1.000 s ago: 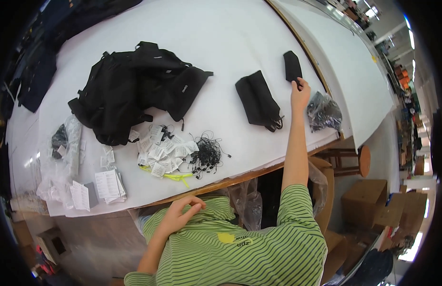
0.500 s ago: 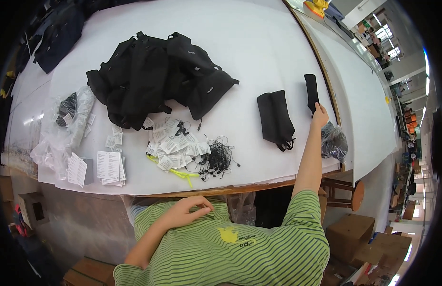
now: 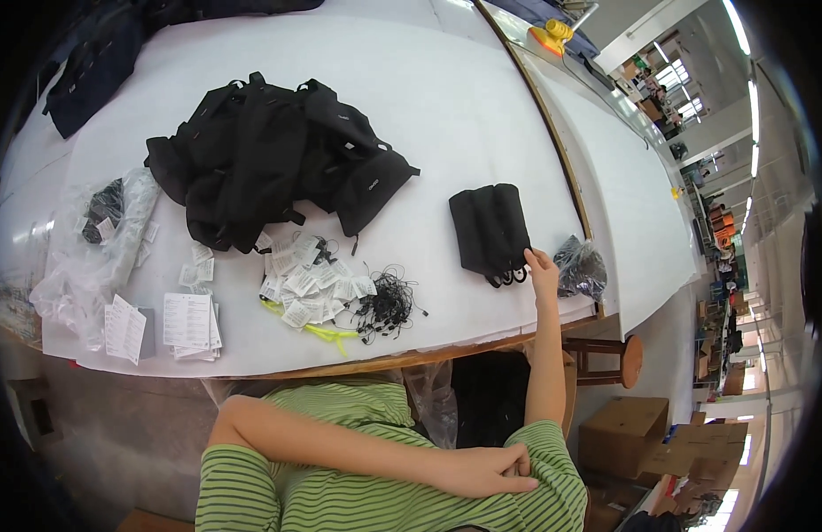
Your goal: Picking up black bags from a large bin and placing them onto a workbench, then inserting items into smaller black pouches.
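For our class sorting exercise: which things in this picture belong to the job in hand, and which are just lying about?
Apparently part of the job:
- black folded fabric
- right hand, fingers at its near corner

Seemingly just lying about, touched by neither hand:
- black fabric heap
- white paper tags
- tangled black cords
- wooden stool
- cardboard box

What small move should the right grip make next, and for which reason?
The right grip should probably ease off the black bundle: it lies on the table, its folds side by side, touched only at its near right corner.
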### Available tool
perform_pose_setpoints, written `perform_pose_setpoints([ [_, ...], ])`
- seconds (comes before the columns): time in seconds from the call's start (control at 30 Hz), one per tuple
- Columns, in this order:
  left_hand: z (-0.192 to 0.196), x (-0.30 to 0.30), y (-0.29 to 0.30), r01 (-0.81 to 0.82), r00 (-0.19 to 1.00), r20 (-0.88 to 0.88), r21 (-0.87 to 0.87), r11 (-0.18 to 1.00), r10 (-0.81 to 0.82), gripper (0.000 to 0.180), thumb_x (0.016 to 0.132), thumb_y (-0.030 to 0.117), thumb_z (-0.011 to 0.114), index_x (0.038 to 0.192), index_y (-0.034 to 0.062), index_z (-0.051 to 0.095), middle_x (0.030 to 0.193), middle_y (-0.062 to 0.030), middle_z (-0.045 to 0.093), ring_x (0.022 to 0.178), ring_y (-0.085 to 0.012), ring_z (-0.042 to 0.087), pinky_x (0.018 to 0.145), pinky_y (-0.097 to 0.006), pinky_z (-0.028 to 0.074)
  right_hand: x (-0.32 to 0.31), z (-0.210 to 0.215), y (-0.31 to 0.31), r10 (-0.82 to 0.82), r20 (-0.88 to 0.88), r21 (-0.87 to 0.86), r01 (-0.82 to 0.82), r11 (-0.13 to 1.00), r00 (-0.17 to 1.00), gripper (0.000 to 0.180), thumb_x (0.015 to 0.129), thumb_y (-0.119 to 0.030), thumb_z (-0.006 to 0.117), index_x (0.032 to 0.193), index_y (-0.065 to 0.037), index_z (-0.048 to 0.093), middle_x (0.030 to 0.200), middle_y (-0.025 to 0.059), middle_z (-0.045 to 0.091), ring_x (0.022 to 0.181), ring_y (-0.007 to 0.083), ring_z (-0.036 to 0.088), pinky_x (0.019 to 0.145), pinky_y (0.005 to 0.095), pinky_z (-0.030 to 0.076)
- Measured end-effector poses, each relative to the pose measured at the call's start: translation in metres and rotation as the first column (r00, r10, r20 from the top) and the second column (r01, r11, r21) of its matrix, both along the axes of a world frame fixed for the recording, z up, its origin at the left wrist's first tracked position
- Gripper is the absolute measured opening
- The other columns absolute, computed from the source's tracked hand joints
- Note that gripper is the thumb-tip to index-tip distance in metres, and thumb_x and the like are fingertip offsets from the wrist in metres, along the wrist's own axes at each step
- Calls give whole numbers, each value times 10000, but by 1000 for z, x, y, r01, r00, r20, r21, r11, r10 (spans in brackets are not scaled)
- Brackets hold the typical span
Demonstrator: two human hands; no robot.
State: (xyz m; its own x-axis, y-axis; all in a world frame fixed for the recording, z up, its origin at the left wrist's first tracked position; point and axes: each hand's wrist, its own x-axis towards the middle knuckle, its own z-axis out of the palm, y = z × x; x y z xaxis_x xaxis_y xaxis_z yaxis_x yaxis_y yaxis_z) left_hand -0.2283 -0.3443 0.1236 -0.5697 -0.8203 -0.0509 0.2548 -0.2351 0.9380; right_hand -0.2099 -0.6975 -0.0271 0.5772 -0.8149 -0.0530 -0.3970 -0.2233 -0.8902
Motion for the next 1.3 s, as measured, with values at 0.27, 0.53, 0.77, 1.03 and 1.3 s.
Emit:
perform_pose_setpoints([
  [0.27, 38, 8, 19, -451, 893, -45, -99, 887, 448, 280, 947, 311, 521, 963, 33, 551, 707, -118, 532, 625, -208, 478, 611, -340, 390, -3, -13, 3, -131, -71, -279, 107, 954, 989, 557, 749, -451, 764, 1088, -26, 644, 908, 136, 666, 785, 182, 627, 706, 282, 485],
  [0.53, 31, 8, 65, -480, 797, -164, -756, 445, 582, 181, 896, 221, 564, 855, 46, 540, 803, -88, 563, 750, -242, 555, 689, -353, 432, 14, 27, 88, -52, 36, -893, 55, 447, 998, 329, 817, -220, 703, 1072, -43, 596, 1007, 141, 579, 943, 295, 535, 818, 387, 432],
  [0.77, -19, 62, 97, -725, 422, 238, -491, 483, 875, 153, 895, 150, 584, 1016, 69, 630, 919, -55, 626, 853, -222, 569, 761, -342, 445, 85, 34, 191, 547, -336, -516, -635, 574, 767, 82, 797, -141, 665, 840, -75, 643, 817, 44, 574, 722, 198, 557, 644, 301, 458],
  [1.03, -88, 88, 203, -919, -376, 419, -281, -276, 827, 121, 893, 92, 585, 970, 35, 660, 913, -70, 660, 845, -169, 599, 809, -290, 450, 131, -10, 227, 518, -622, -387, -805, 449, 587, 106, 716, -169, 671, 777, -83, 656, 847, 92, 612, 768, 281, 621, 694, 384, 505],
  [1.3, -155, 144, 282, -546, -838, 499, -756, -362, 222, 527, 857, 218, 656, 1286, -5, 445, 1242, -144, 529, 1159, -288, 461, 979, -390, 365, 132, 3, 235, 565, -644, -223, -833, 507, 516, 147, 672, -196, 671, 734, -62, 679, 721, 90, 664, 706, 285, 639, 639, 365, 500],
])
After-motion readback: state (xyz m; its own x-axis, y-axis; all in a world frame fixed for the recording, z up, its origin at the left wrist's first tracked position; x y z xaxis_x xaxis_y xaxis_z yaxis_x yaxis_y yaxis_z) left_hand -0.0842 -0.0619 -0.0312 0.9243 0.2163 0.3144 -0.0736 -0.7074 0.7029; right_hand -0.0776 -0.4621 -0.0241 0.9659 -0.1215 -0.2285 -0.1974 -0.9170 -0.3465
